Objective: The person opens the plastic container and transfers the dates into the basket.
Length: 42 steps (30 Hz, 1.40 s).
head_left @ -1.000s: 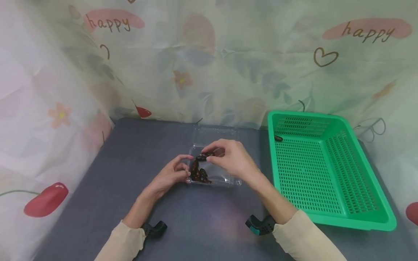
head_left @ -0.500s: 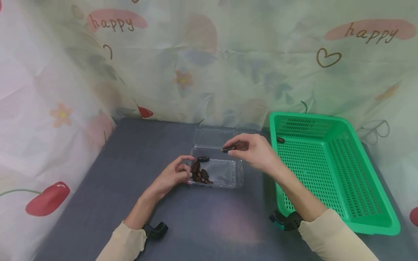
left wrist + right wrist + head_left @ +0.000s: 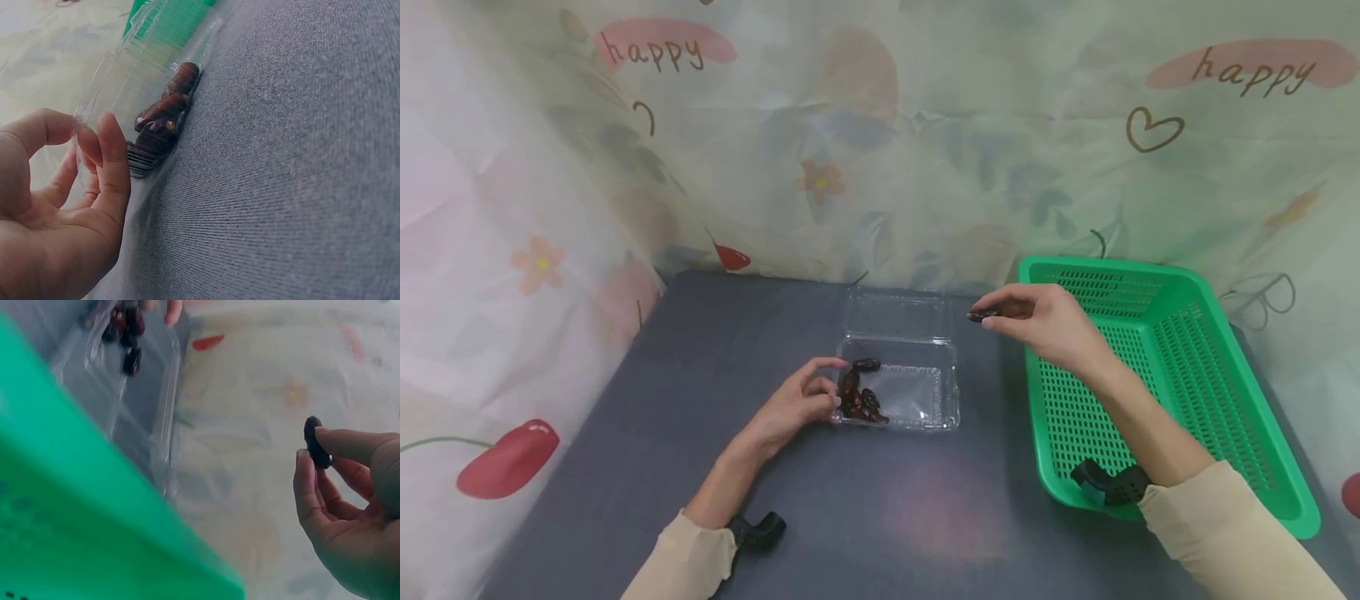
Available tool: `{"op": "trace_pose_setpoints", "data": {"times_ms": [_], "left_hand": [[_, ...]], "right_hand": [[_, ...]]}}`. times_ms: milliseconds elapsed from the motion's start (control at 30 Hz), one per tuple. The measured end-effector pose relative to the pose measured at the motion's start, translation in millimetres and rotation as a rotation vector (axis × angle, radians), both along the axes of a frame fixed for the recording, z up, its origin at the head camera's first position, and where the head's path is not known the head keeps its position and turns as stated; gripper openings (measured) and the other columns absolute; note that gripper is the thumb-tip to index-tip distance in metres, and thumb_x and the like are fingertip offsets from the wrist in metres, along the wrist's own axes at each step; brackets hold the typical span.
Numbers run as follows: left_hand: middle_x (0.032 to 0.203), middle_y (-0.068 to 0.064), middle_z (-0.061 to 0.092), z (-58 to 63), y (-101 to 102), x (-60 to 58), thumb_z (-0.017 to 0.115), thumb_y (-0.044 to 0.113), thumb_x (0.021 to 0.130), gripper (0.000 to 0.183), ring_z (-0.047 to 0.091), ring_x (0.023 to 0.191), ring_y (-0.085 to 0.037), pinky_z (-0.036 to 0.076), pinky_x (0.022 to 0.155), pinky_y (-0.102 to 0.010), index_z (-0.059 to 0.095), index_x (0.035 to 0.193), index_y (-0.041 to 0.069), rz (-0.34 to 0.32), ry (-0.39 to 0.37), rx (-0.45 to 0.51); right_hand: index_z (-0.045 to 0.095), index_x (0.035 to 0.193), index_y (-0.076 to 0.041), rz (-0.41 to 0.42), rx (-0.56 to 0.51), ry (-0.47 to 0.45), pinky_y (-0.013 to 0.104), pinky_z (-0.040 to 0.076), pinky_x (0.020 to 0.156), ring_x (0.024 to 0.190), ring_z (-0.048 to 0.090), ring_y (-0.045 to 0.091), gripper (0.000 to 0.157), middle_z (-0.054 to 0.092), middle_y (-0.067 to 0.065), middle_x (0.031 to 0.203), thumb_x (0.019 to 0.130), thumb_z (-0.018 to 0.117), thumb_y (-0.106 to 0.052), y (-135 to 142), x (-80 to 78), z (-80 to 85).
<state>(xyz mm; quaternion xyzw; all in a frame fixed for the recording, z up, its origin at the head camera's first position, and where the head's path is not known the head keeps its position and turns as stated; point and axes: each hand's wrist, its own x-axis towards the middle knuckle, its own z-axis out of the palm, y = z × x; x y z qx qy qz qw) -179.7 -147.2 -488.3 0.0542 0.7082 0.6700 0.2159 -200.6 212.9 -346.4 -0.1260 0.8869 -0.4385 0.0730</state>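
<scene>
At back and sides, printed cloth (image 3: 925,192): thin, creased, flowers and "happy" lettering. Below, dark grey tabletop (image 3: 730,325), woven-looking up close in left wrist view. At right, green basket (image 3: 1237,367): plastic, rectangular, slotted floor and walls, long sides running front to back. Mid-table, clear plastic box (image 3: 917,404): thin, glossy, ridged, lid (image 3: 898,315) laid open toward cloth. Over basket's left rim, right hand (image 3: 1045,325): narrow pinch, thumb and fingertips closed on one date. At box's left wall, left hand (image 3: 793,406): fingers curved, holding the edge, thumb and forefinger a little apart. Inside box, bunched at left, date pile (image 3: 859,398): dark brown, glossy, wrinkled, axes mixed; rearmost piece lying crosswise, left to right. Smallest, held date (image 3: 982,316): oval, near-black, raised above table between box and basket, touching neither. Long axis roughly level and crosswise in head view, free end pointing left; near upright, slightly slanted, in right wrist view.
</scene>
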Motion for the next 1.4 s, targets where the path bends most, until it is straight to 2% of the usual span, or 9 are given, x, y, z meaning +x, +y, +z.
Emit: {"op": "trace_pose_setpoints", "data": {"times_ms": [200,333,400,467,567,767,833,1067,1400], "left_hand": [[0.092,-0.008,0.054,-0.3,-0.2,-1.1,0.062,0.003,0.092,0.053,0.059,0.083,-0.023,0.054,0.078,-0.04,0.046,0.141,0.016,-0.004,-0.005,-0.003],[0.093,-0.008,0.054,-0.1,-0.6,-1.0,0.061,0.003,0.092,0.054,0.059,0.083,-0.024,0.054,0.079,-0.041,0.046,0.141,0.017,-0.005,-0.014,-0.003],[0.093,-0.008,0.054,0.0,-0.7,-0.8,0.061,0.002,0.092,0.054,0.059,0.083,-0.023,0.054,0.079,-0.041,0.046,0.141,0.017,0.0,-0.019,-0.003],[0.092,-0.007,0.054,-0.3,-0.6,-1.0,0.061,0.002,0.092,0.053,0.058,0.083,-0.023,0.055,0.079,-0.041,0.046,0.141,0.018,0.005,-0.019,-0.002],[0.092,-0.007,0.054,-0.8,-0.1,-1.4,0.061,0.002,0.092,0.053,0.059,0.083,-0.024,0.055,0.079,-0.041,0.047,0.14,0.018,0.006,-0.018,0.003],[0.091,-0.008,0.055,-1.7,-0.9,-0.5,0.061,0.002,0.093,0.053,0.059,0.083,-0.024,0.055,0.079,-0.04,0.046,0.141,0.017,-0.003,-0.013,-0.002],[0.091,-0.008,0.055,-2.0,-1.4,-0.6,0.061,0.002,0.092,0.053,0.059,0.082,-0.024,0.054,0.078,-0.04,0.046,0.141,0.016,-0.003,-0.013,-0.005],[0.092,-0.008,0.055,-2.2,-1.5,-0.6,0.061,0.001,0.091,0.053,0.059,0.084,-0.024,0.055,0.079,-0.04,0.047,0.14,0.017,0.009,-0.017,-0.012],[0.091,-0.007,0.055,-0.4,-2.0,0.7,0.061,0.002,0.092,0.053,0.06,0.083,-0.024,0.055,0.08,-0.042,0.047,0.141,0.017,0.005,-0.022,0.0]], "right_hand": [[0.071,0.119,-0.017,-0.081,0.036,-0.026,0.037,0.041,0.072,0.098,0.066,0.018,0.028,0.07,0.006,0.116,0.094,0.07,-0.03,23.1,-7.9,-4.8],[0.07,0.121,-0.018,-0.124,0.046,-0.028,0.036,0.038,0.06,0.074,0.055,0.018,0.03,0.071,0.009,0.114,0.094,0.069,-0.032,38.4,-12.6,-9.1],[0.07,0.121,-0.018,-0.138,0.046,-0.036,0.035,0.037,0.058,0.072,0.055,0.015,0.031,0.07,0.009,0.114,0.094,0.069,-0.034,45.6,-14.6,-10.8],[0.069,0.122,-0.017,-0.145,0.031,-0.043,0.033,0.042,0.062,0.076,0.06,0.011,0.033,0.069,0.009,0.117,0.094,0.069,-0.035,52.5,-16.5,-12.5],[0.067,0.125,-0.015,-0.141,0.008,-0.056,0.035,0.045,0.075,0.099,0.066,0.013,0.039,0.064,0.007,0.125,0.094,0.068,-0.038,62.8,-19.8,-14.8],[0.06,0.134,-0.008,-0.121,-0.083,-0.137,0.05,0.039,0.102,0.116,0.054,0.014,0.049,0.049,0.006,0.142,0.096,0.065,-0.039,88.1,-29.6,-28.1],[0.058,0.135,-0.006,-0.129,-0.146,-0.158,0.047,0.04,0.106,0.117,0.055,0.011,0.05,0.05,0.005,0.141,0.096,0.065,-0.037,96.7,-33.8,-35.5],[0.056,0.135,0.0,-0.172,-0.269,-0.138,0.022,0.049,0.096,0.113,0.059,0.004,0.051,0.061,-0.01,0.121,0.097,0.064,-0.032,124.2,-43.5,-60.6],[0.051,0.138,0.004,-0.23,-0.199,-0.148,0.021,0.05,0.093,0.101,0.06,-0.006,0.055,0.055,-0.014,0.117,0.098,0.062,-0.033,146.7,-47.8,-83.1]]}}
